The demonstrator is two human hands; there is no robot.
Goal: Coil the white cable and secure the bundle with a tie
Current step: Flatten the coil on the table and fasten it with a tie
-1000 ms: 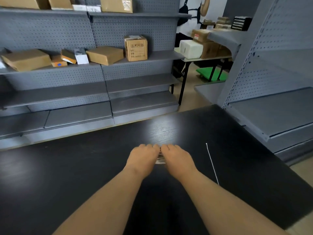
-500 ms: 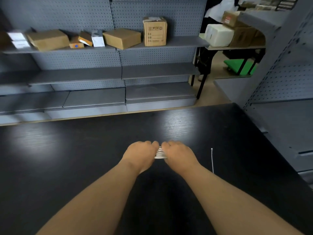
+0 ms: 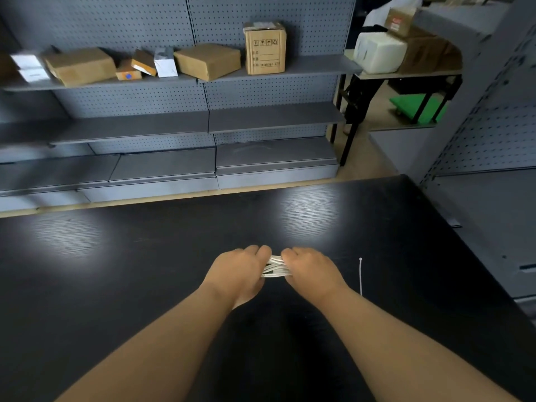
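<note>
Cable, folded into a short bundle of several white strands, pinched at both ends between two fists and held just above the table. Left hand curled tight around the bundle's left end, knuckles up, thumb side toward the middle; right hand closed the same way on the right end, wrist angled in. Both forearms stretched forward and converging, so only a short span of strands visible between the fists.

Likely trouble: strands already crossing rather than lying parallel, so loops could slide apart or spring open once one hand lets go. Needs a release of the right hand to fetch the tie, lying straight on the table just beside the right wrist, head end away. Probably too much for the left hand alone if its grip sits at one end only; better shifted to the middle first. Could also nudge the thin tie off line with the wrist, or fumble it flat on the dark top. Cable ends hidden inside the fists, so a loose tail slipping out impossible to rule out.

Beyond the table, grey shelves with boxes, well apart from the work.
</note>
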